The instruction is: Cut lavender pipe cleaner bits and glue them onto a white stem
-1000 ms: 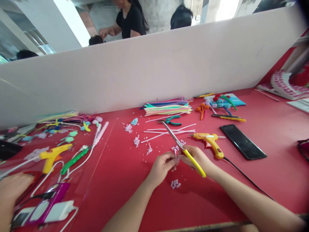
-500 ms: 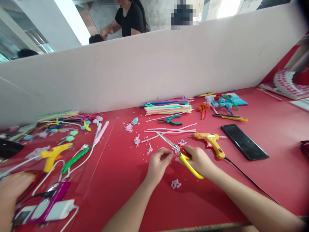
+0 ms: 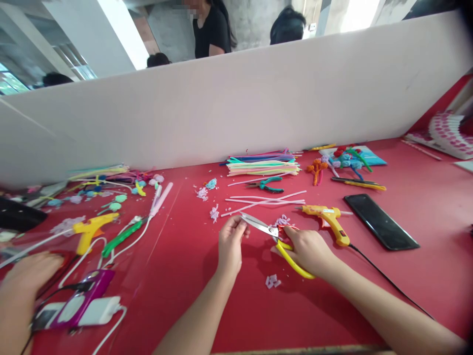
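My right hand [image 3: 310, 251] is wrapped round the scissors [image 3: 260, 225], which have a yellow handle loop and a red one. Their blades point left and look nearly closed. At the blade tips, the thumb and fingers of my left hand [image 3: 231, 246] are pinched together; whatever is in the pinch is too small to make out. Pale pink pipe cleaners [image 3: 269, 200] lie just beyond the blades. Behind the scissors is a small pile of lilac clippings [image 3: 283, 220], and short lilac pieces [image 3: 272, 281] lie in front of my hands.
Beyond are teal-handled pliers [image 3: 271, 185] and a pipe cleaner bundle [image 3: 264, 165]. A yellow glue gun [image 3: 328, 217] with its cord and a black phone [image 3: 380, 222] lie right. Another person's hand [image 3: 37, 271] rests left, near a power strip [image 3: 88, 313]. A white partition [image 3: 207, 113] stands behind.
My left hand has moved left and up to the scissors' tips, covering a bit of lilac fluff there. The blades have swung flatter. The whole view has shifted slightly.
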The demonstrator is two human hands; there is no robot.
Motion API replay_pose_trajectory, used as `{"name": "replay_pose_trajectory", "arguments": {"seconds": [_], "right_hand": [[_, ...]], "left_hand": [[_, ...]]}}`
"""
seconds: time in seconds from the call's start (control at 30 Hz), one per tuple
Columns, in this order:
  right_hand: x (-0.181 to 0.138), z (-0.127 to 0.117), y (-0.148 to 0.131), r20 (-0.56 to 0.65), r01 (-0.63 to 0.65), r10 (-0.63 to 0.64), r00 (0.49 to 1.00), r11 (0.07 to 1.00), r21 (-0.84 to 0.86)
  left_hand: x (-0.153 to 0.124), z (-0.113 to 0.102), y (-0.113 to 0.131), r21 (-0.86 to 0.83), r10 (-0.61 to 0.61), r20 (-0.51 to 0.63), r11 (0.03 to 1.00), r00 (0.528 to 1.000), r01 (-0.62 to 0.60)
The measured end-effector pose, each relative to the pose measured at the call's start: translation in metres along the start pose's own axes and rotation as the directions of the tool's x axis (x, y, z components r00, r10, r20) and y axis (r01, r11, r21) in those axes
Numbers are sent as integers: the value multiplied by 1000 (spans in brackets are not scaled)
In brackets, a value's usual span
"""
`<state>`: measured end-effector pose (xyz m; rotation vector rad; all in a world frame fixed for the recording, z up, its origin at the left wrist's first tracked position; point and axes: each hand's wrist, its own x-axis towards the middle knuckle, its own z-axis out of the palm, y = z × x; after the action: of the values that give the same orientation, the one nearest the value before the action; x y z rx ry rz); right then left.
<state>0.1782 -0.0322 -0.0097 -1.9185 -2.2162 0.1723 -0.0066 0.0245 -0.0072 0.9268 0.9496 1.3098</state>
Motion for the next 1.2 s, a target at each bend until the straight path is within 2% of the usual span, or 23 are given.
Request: {"name": "replay_pose_trajectory", "arguments": {"seconds": [0.47, 1.2], "right_hand": [[0, 5, 2, -2, 41, -41, 999, 999, -21], [0, 7, 4, 31, 18, -17, 999, 1000, -18]], "left_hand": [[0, 0, -2, -69, -54, -16, 996, 998, 52], [-1, 0, -1, -75, -66, -38, 995, 997, 63]]}}
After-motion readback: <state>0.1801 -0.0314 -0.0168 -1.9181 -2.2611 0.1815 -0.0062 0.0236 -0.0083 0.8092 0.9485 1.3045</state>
